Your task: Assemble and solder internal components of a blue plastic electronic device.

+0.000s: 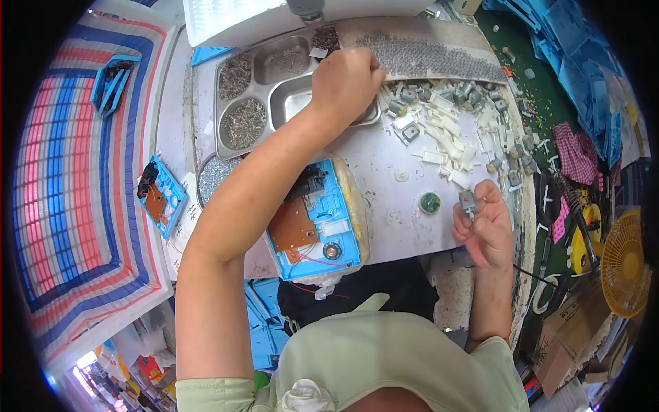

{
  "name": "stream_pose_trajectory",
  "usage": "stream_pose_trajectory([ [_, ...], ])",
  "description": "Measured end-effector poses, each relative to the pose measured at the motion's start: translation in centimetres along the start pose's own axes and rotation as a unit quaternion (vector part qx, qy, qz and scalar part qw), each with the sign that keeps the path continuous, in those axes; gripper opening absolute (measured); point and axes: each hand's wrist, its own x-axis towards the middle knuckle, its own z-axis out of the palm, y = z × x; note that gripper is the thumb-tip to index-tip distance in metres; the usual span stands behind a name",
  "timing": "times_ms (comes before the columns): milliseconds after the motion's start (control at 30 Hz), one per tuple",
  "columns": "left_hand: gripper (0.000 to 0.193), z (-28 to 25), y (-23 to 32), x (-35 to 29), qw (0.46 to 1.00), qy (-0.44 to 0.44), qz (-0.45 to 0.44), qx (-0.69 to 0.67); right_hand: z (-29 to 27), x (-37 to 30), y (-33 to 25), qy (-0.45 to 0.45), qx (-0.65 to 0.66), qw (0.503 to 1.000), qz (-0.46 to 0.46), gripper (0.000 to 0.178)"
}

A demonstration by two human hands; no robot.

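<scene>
My left hand (343, 84) reaches over the right side of a metal compartment tray (220, 141), beside a board (460, 51) covered with small clear ring-like pieces. Its fingers are curled in; whatever they pinch is hidden. Between finger and thumb, my right hand (489, 226) grips a small grey motor (468, 201) with a white tip. Below the left forearm sits an opened blue plastic casing (349, 237) with a brown circuit board (292, 225), a round metal part (332, 250) and thin red wires. A small round container of green stuff (430, 202) stands left of the right hand.
White plastic parts and grey motors (446, 134) lie heaped beyond my right hand. Tray compartments hold small metal pieces (242, 123). Another blue casing (163, 196) lies left. A striped sheet (89, 192) hangs over the left side; a yellow fan (625, 264) stands right.
</scene>
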Motion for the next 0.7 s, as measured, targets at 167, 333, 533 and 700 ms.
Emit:
stream_pose_trajectory([
  [167, 0.023, 0.6, -0.5, 0.1, 0.997, 0.064, 0.028, 0.023, -0.7, -0.9, -0.5, 0.057, -0.189, 0.979, -0.049, 0.059],
  [333, 0.028, -1.1, 0.6, -1.0, 0.974, 0.124, 0.185, 0.046, -0.1, 0.1, -1.6, 0.053, -0.543, 0.836, -0.053, 0.043],
  [533, 0.012, -8.8, 5.8, -10.7, 0.962, 0.013, 0.156, -0.222, 0.7, 1.6, -1.9, -0.016, -0.681, 0.732, -0.003, 0.041],
  [700, 0.015, -10.6, 4.7, -19.2, 0.916, -0.1, -0.04, -0.387, 1.1, 3.0, -1.4, -0.076, -0.749, 0.656, -0.048, 0.039],
])
